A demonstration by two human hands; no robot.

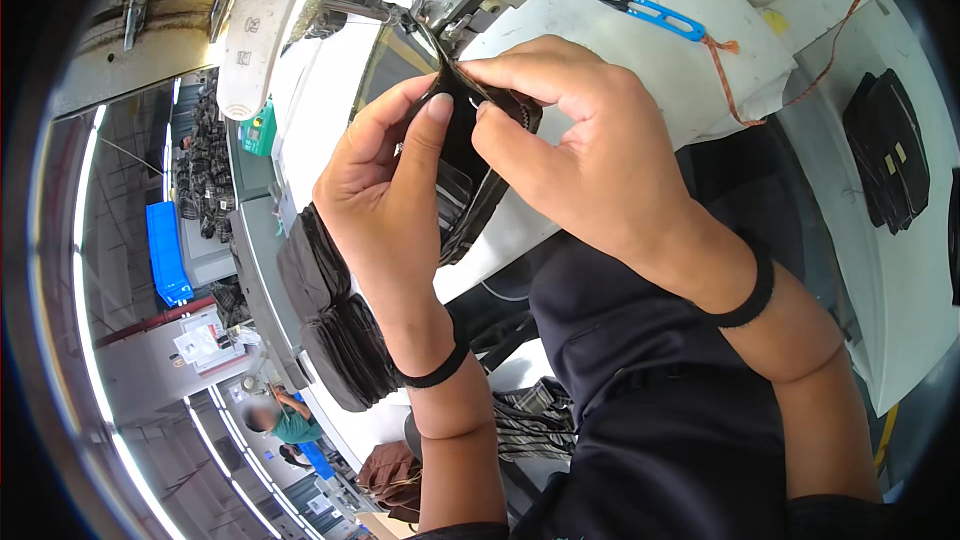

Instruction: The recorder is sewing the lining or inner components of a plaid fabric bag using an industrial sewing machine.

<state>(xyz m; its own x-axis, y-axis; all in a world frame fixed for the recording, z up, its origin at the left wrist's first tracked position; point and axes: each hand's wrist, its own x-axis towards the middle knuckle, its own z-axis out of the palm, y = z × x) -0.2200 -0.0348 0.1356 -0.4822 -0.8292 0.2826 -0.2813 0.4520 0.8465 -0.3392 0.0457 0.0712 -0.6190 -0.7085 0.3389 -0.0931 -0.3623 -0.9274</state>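
Note:
My left hand (pixel 385 185) and my right hand (pixel 600 145) meet in front of a sewing machine (pixel 265 35), both closed on a black zippered pouch (pixel 460 155). Thumb and fingers of each hand pinch its upper edge, side by side. What looks like a row of zipper teeth runs along the side near my right fingers. The pouch's top corner is close under the machine's needle area (pixel 425 25). Between my hands the pouch hangs down, its inner folds mostly in shadow.
Blue thread snips (pixel 665 22) with an orange cord lie on the white table at upper right. Stacked dark pouches (pixel 345 350) sit left of my left forearm; more dark pieces (pixel 888 150) lie far right. A blue bin (pixel 168 255) and a person (pixel 292 420) are in the background.

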